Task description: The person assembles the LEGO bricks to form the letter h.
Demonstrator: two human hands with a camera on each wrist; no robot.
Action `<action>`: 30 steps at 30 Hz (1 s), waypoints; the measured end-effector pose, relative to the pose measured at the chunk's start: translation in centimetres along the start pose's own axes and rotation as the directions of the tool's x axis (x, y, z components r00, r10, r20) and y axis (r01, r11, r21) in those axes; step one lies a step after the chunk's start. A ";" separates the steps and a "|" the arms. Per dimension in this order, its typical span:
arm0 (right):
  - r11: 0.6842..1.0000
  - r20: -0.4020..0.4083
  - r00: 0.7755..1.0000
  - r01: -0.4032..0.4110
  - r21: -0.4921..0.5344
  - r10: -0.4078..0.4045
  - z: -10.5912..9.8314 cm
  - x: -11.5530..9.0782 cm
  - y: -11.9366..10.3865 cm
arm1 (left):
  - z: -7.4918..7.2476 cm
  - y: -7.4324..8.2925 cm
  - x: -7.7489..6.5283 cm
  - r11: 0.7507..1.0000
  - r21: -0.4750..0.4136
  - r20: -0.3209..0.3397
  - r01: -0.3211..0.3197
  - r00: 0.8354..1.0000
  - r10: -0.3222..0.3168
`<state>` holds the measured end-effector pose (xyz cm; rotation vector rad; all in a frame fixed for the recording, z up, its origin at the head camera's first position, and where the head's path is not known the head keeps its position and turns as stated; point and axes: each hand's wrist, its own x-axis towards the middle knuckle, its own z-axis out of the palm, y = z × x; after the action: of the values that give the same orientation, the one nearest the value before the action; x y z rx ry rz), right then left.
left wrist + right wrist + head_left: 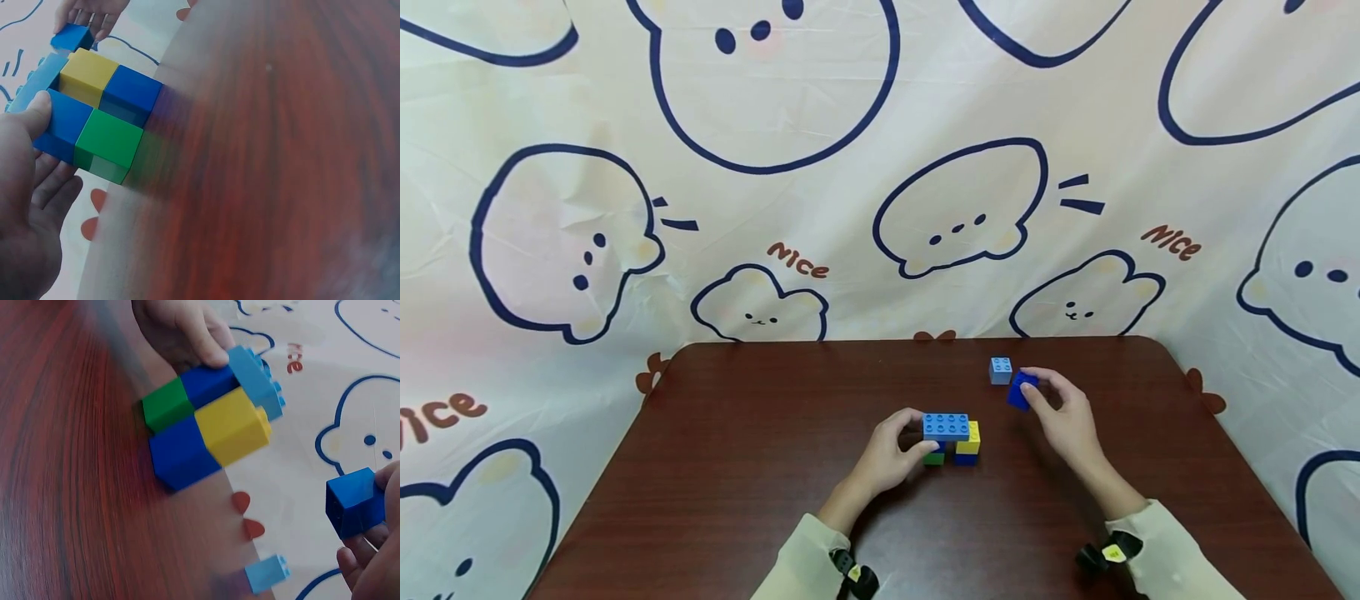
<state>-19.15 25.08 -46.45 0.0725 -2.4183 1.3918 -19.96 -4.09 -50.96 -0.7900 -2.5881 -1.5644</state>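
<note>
A small brick structure stands on the table: a long light blue brick (946, 427) bridges two columns. One column has a blue brick (70, 125) over a green brick (109, 145); the other has a yellow brick (232, 425) over a blue brick (184, 453). My left hand (887, 454) grips the structure from the left, its thumb on the upper blue brick by the light blue one. Off the table, my right hand (1066, 421) pinches a loose blue brick (355, 500), tilted, its hollow underside partly showing in the right wrist view.
Behind the right hand, a small light blue brick (1000, 371) stands near the far edge of the dark brown table (760, 467). A pale cloth (850, 208) printed with cartoon outlines hangs behind the table and along its sides.
</note>
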 end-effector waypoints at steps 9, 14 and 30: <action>0.996 0.107 0.993 0.043 0.084 -0.051 1.5 -0.8 -2.4 | 0.0 0.1 -0.1 1.000 -0.008 -0.006 -0.008 1.000 0.008; 0.992 0.156 0.983 0.084 0.097 -0.099 2.6 -1.2 -3.2 | 0.0 0.1 0.0 1.000 -0.007 -0.008 -0.015 1.000 0.015; 0.967 0.289 0.936 0.145 0.208 -0.203 6.3 -1.9 -5.0 | 0.0 -0.2 0.1 0.998 -0.014 -0.015 -0.053 0.998 0.053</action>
<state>-18.03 16.97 -45.76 0.5786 -2.4395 1.6161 -20.10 -4.13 -51.14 -0.8381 -2.5265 -1.5703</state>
